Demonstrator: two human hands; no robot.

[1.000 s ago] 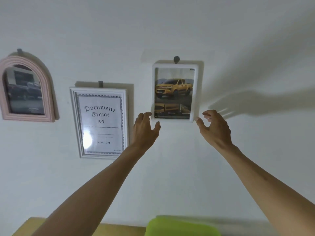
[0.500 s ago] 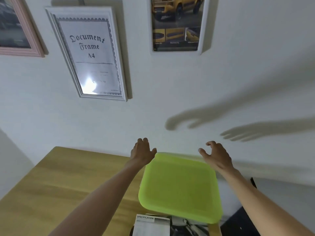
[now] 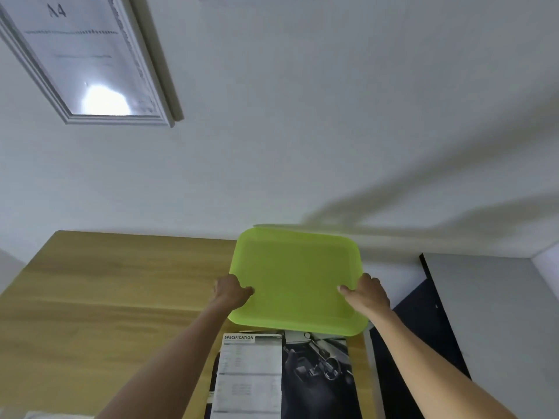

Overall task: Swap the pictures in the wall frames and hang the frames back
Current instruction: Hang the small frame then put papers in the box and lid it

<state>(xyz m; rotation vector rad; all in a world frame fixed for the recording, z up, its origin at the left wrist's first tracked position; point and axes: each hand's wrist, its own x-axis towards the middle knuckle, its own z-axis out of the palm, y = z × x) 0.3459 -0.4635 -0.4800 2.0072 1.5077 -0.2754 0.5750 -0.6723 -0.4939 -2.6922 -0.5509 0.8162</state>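
A lime-green plastic tray point(image 3: 298, 255) lies on the wooden table point(image 3: 115, 285) against the wall. My left hand point(image 3: 231, 293) grips its left edge and my right hand point(image 3: 367, 293) grips its right edge, thumbs on top. A white document frame point(image 3: 90, 65) with an A4 sheet hangs on the wall at the upper left, cut off by the view's edge. A car brochure point(image 3: 284, 376) with a "SPECIFICATION" page and a dark interior photo lies on the table just in front of the tray. The other wall frames are out of view.
A dark cabinet with a grey top point(image 3: 484, 313) stands right of the table, close to my right forearm. The white wall point(image 3: 302, 131) rises directly behind the tray. Bare wooden tabletop stretches to the left.
My view has dropped from the wall frames to the table. Both hands came down from the yellow-truck frame and closed on the sides of the green tray.
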